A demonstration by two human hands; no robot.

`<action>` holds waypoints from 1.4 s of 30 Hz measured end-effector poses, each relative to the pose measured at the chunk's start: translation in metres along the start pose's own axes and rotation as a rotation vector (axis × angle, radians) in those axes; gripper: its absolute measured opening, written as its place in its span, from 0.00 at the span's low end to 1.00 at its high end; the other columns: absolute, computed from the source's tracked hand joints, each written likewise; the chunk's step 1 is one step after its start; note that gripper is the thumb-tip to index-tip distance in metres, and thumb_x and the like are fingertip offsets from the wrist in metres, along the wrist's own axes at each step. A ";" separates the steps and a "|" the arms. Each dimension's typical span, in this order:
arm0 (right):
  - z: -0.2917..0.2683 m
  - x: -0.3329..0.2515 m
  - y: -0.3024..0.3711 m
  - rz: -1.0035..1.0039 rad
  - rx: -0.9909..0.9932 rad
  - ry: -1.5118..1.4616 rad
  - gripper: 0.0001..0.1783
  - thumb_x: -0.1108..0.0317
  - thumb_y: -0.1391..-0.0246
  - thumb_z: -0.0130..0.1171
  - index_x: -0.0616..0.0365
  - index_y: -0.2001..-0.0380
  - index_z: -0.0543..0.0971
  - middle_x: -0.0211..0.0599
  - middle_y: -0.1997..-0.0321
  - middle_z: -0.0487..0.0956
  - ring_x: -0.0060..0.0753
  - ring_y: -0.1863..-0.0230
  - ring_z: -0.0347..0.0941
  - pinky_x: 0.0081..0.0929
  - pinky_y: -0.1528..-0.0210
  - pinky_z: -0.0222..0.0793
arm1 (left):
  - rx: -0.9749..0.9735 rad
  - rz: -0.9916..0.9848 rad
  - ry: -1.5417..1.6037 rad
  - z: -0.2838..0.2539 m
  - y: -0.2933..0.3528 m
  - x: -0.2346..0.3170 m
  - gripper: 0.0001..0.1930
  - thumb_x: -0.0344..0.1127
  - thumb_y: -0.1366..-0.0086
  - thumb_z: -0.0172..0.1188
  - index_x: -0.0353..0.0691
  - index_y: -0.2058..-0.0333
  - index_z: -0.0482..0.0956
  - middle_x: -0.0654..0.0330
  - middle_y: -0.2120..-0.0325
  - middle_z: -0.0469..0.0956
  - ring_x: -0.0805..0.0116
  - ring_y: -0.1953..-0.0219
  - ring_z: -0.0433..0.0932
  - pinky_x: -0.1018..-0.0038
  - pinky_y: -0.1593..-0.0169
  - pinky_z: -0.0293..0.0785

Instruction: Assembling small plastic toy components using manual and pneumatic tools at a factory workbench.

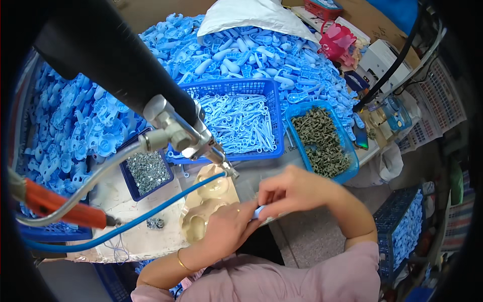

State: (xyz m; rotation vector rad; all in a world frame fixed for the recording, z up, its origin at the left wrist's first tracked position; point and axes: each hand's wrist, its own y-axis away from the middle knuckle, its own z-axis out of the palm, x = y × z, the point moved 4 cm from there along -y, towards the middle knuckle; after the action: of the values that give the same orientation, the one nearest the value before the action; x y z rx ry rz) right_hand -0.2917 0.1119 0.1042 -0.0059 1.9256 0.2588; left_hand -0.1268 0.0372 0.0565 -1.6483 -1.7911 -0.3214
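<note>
Close together at the table's front edge, my two hands meet around a small light-blue plastic piece (258,212). My left hand (224,229) is closed around its left side, beside a beige moulded fixture (193,227) with rounded hollows. From the right, my right hand (294,190) pinches the same piece with bent fingers. Most of the piece is hidden by the fingers, so its exact shape cannot be made out. Above the fixture hangs the metal nozzle fitting (221,157) of a black-bodied machine (115,55).
A blue basket (275,113) of blue plastic rods, a tray (355,163) of dark screws and a tray (132,186) of small metal parts surround the work spot. Heaped blue shells (251,55) lie behind. An orange tool (65,204) and a blue hose (151,211) cross the left.
</note>
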 end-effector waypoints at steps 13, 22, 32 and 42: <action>-0.291 0.159 -0.107 0.209 1.152 0.924 0.10 0.67 0.47 0.63 0.57 0.62 0.82 0.44 0.59 0.84 0.53 0.55 0.80 0.45 0.53 0.75 | -0.115 -0.343 0.424 -0.039 0.051 -0.038 0.20 0.28 0.30 0.57 0.33 0.43 0.64 0.49 0.55 0.84 0.67 0.57 0.83 0.72 0.53 0.78; -0.322 0.185 -0.108 0.080 1.140 0.319 0.14 0.69 0.43 0.62 0.57 0.54 0.83 0.42 0.55 0.83 0.44 0.56 0.83 0.33 0.50 0.78 | -0.052 -0.367 0.448 -0.047 0.056 -0.051 0.18 0.30 0.31 0.59 0.33 0.45 0.68 0.51 0.55 0.84 0.73 0.62 0.82 0.77 0.58 0.77; -0.280 0.162 -0.027 -0.001 1.093 -0.266 0.19 0.70 0.39 0.61 0.66 0.47 0.77 0.39 0.56 0.82 0.36 0.53 0.83 0.26 0.48 0.78 | 0.143 -0.162 0.117 -0.067 0.046 -0.044 0.17 0.32 0.48 0.71 0.44 0.58 0.84 0.62 0.64 0.86 0.61 0.70 0.76 0.72 0.65 0.69; -0.069 0.031 -0.024 -0.109 0.294 0.044 0.09 0.75 0.52 0.69 0.63 0.65 0.86 0.43 0.51 0.84 0.27 0.61 0.82 0.24 0.59 0.76 | 0.071 -0.027 -0.210 -0.061 0.089 -0.045 0.18 0.28 0.52 0.70 0.42 0.59 0.82 0.58 0.56 0.83 0.55 0.54 0.82 0.64 0.53 0.80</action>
State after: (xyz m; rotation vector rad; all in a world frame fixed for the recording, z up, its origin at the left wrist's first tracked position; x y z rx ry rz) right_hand -0.3631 0.0795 0.0950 0.0792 1.9842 -0.0996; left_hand -0.0247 -0.0188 0.0510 -1.6597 -1.9561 -0.0979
